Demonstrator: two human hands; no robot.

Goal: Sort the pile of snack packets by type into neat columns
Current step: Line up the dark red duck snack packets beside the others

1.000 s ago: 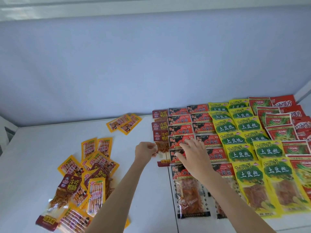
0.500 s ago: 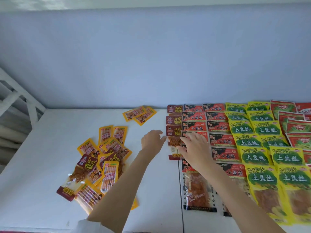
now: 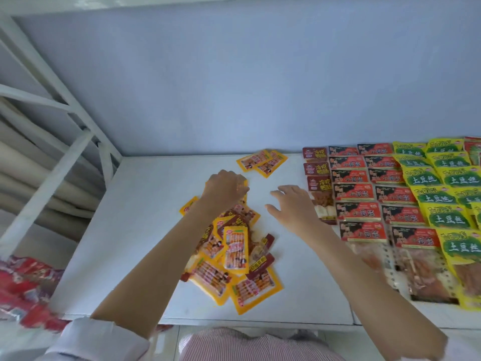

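Observation:
A loose pile of orange and maroon snack packets [image 3: 234, 254] lies on the white table [image 3: 145, 230]. My left hand [image 3: 225, 190] is at the pile's far end, fingers curled down over an orange packet [image 3: 244, 183]; the hand is blurred. My right hand [image 3: 294, 207] hovers open with spread fingers between the pile and the sorted columns. Those columns run rightward: maroon packets [image 3: 316, 169], red-and-black packets [image 3: 354, 194], then yellow-green packets [image 3: 432, 196]. Two orange packets [image 3: 261, 162] lie side by side at the back.
A blue-grey wall stands right behind the table. A white slanted metal frame [image 3: 52, 100] rises at the left. Red packets [image 3: 23, 287] lie heaped beyond the table's left front corner. More red packets [image 3: 473, 149] show at the far right edge.
My left hand has swung left from the maroon column to the pile. My right hand has come off the red-and-black column and opened over the bare table. The view has turned left.

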